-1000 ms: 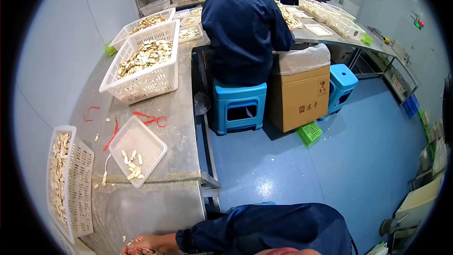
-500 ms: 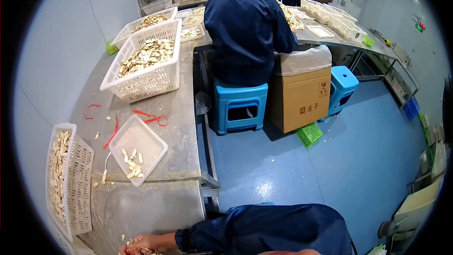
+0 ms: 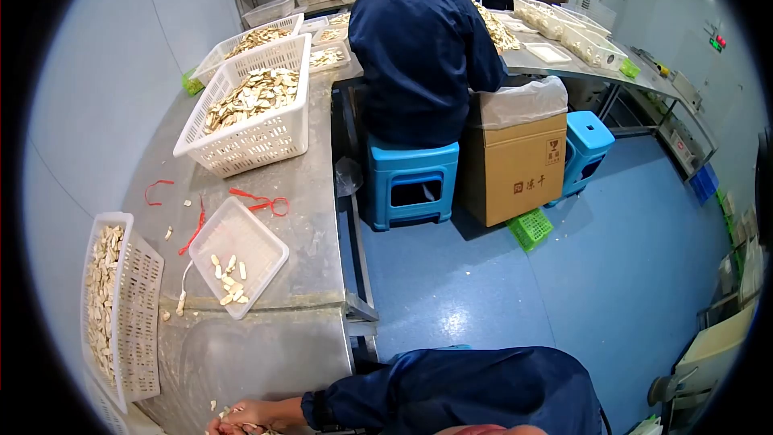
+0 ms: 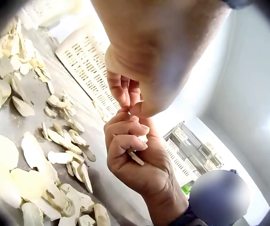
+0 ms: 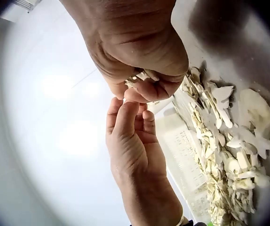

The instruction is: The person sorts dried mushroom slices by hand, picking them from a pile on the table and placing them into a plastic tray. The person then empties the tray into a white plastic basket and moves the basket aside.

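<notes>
Three white baskets line the left of the table (image 3: 266,354): the near basket (image 3: 138,322) at the left edge, the middle basket (image 3: 258,141) further off, and the far basket (image 3: 216,55) just behind it, all with pale slices inside. Red ties (image 3: 262,201) and a few loose bits lie around the tray (image 3: 256,235), which holds a handful of pieces towards its near end.

A person (image 3: 423,48) sits on a blue stool (image 3: 413,185) at the far side; right of the stool stand a lined carton (image 3: 523,165) and, at its foot, a green crate (image 3: 530,229).

The table's right edge runs from near to far, with blue floor (image 3: 459,290) beyond it.

At the near left, the right hand (image 5: 139,56) curls round several slices (image 5: 142,77) against its palm. The left hand (image 5: 137,150) meets it at the fingertips, thumb and forefinger drawn together, other fingers loosely bent; whether it pinches anything is hidden. Beside the hands, a pile (image 5: 220,174) of slices spreads over the tabletop.
</notes>
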Tool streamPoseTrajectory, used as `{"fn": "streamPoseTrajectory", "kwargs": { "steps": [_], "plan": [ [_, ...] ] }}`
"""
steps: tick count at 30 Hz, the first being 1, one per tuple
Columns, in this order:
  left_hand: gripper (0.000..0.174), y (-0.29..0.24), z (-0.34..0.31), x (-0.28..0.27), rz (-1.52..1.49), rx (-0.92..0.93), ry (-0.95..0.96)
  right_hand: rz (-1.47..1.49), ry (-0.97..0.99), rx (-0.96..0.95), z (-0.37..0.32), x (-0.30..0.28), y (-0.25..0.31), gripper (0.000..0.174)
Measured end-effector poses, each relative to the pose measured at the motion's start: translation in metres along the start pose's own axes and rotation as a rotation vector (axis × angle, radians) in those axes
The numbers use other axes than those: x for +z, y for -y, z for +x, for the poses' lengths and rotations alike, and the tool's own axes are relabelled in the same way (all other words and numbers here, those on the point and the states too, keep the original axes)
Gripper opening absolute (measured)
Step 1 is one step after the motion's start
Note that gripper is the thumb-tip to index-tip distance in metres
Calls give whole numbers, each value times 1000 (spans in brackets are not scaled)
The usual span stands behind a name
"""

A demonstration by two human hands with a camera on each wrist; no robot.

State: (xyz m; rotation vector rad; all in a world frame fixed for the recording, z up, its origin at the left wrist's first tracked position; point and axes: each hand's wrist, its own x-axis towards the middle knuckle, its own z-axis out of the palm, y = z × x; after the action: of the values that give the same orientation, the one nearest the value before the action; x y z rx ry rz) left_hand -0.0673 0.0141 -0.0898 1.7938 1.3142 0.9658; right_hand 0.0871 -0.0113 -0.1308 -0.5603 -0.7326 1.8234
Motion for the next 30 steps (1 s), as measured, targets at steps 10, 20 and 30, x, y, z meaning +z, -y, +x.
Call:
{"fn": "streamPoseTrajectory", "kwargs": {
  "steps": [10, 20, 30],
  "plan": [
    [26, -36, -8, 3, 234, 96, 49, 8, -3, 8, 0, 0, -2, 30],
    [30, -30, -6, 0, 310, 171, 75, 23, -7, 10, -1, -2, -2, 29],
    [28, -14, -4, 3, 97, 67, -24, 34, -7, 13, -1, -3, -2, 28]
  ]
}}
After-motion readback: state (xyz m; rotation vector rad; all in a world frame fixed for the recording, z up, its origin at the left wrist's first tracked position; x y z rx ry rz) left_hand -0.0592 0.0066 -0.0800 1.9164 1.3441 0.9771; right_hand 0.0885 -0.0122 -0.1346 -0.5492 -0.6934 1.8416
